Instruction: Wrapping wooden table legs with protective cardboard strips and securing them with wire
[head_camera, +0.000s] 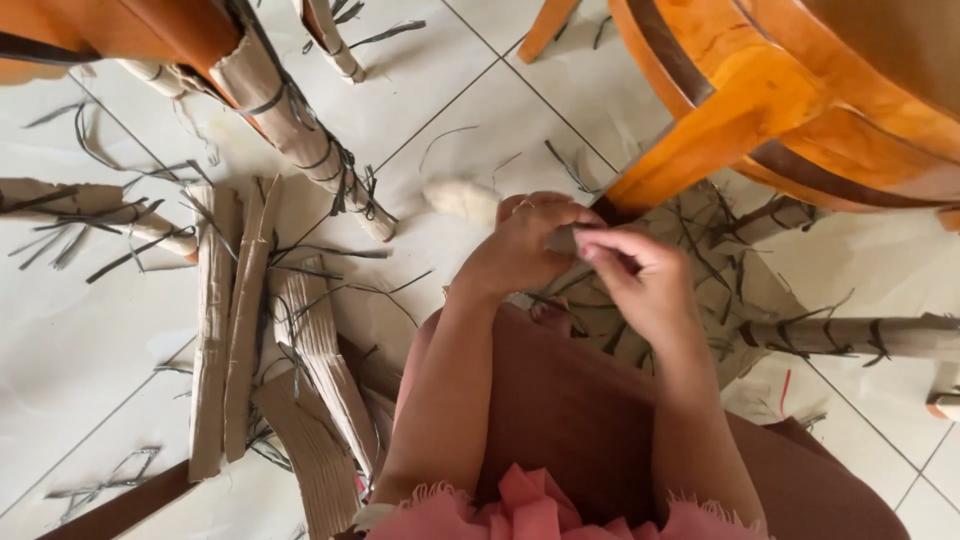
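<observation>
So, looks like the step here is working a small piece right at the fingertips, probably tying or twisting a dark strip around a bit of cardboard, going by the wrapped rolls lying all around. Starting from the bottom of the frame: pink frayed fabric (530, 510) and a brown skirt (560, 410) over the lap, both forearms reaching up from it toward the middle.

Left hand (520, 245) is curled, fingers (545, 212) pressed together and folded over the top of a small grey-brown piece (562, 238). Right hand (640, 280) meets it from the right, thumb and forefinger pinching the same piece. So the piece sits dead centre of the frame, squeezed between the two sets of fingertips, mostly hidden by them. I can't tell exactly what it is or whether a strip is already round it.

My guess for the next move: it calls for a small, tight pull or twist with the right hand while the left keeps things steady, nothing big.

Just beyond the hands, a crumpled sheet (700, 270) on the floor is littered with thin dark strips (700, 240). Left of centre, flat cardboard pieces (230, 310) lie side by side on the white tiled floor (80, 330), with more strips scattered about. Further out, a bound cardboard roll (300, 140) slants across the upper left, another roll (860, 335) lies at the right edge, and orange wooden furniture (760, 100) fills the upper right.
</observation>
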